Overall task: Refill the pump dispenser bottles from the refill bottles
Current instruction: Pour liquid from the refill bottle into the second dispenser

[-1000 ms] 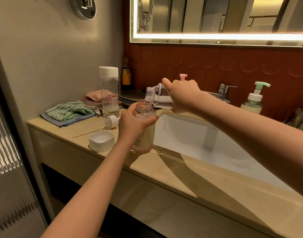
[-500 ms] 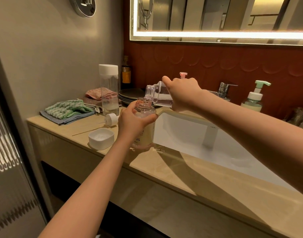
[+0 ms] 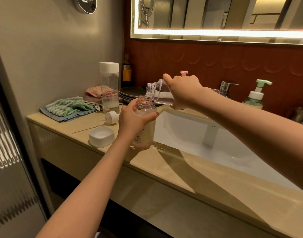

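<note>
My left hand point(image 3: 133, 121) grips an open pinkish dispenser bottle point(image 3: 145, 122) standing on the counter at the sink's left edge. My right hand point(image 3: 183, 90) holds a clear refill bottle point(image 3: 158, 93) tipped sideways, its mouth right over the dispenser's neck, with clear liquid inside. The dispenser's white pump head point(image 3: 111, 117) lies on the counter to the left. A green pump bottle point(image 3: 254, 97) stands at the back right. A pink pump top point(image 3: 184, 73) shows behind my right hand.
A white square dish point(image 3: 101, 136) sits on the beige counter point(image 3: 164, 162) left of the dispenser. A tall clear container with a white lid point(image 3: 109, 86), folded cloths point(image 3: 68, 107) and stacked plates point(image 3: 131, 94) stand behind. The white sink point(image 3: 207, 140) and faucet point(image 3: 225, 87) lie right.
The refill bottle's mouth has dropped closer to the dispenser's neck. Both hands keep their grips and stay nearly where they were.
</note>
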Demonstrator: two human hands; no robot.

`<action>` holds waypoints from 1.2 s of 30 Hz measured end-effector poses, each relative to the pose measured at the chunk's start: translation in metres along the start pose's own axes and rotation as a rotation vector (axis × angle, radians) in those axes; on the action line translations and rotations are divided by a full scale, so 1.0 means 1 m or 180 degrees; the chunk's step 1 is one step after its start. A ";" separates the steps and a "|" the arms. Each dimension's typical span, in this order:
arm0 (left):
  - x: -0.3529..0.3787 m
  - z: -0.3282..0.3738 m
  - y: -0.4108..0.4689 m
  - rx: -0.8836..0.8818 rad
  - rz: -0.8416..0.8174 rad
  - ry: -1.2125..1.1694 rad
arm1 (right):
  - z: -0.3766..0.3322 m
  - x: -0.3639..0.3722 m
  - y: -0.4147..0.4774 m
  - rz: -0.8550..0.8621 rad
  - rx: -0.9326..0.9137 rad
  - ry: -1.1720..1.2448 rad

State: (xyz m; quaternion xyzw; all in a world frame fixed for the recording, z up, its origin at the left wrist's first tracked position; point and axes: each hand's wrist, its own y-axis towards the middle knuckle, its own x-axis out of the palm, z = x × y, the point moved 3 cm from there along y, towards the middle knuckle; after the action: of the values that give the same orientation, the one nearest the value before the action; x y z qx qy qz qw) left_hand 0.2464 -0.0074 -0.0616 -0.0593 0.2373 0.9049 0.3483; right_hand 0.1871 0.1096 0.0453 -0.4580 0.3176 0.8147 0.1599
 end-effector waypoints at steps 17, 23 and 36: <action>0.001 -0.002 0.001 -0.0008 -0.0002 0.0007 | 0.000 0.000 0.000 0.0014 -0.0011 -0.0009; 0.001 -0.002 0.002 -0.0029 0.0000 -0.0007 | 0.001 0.001 0.001 0.0025 0.0001 -0.0041; 0.002 -0.005 0.003 -0.0018 0.0030 -0.0006 | 0.001 0.002 0.002 0.0030 0.0002 -0.0024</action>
State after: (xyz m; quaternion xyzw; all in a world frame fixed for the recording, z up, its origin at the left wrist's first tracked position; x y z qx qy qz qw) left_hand 0.2425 -0.0104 -0.0650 -0.0582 0.2347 0.9072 0.3442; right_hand 0.1845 0.1088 0.0444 -0.4534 0.3194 0.8171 0.1575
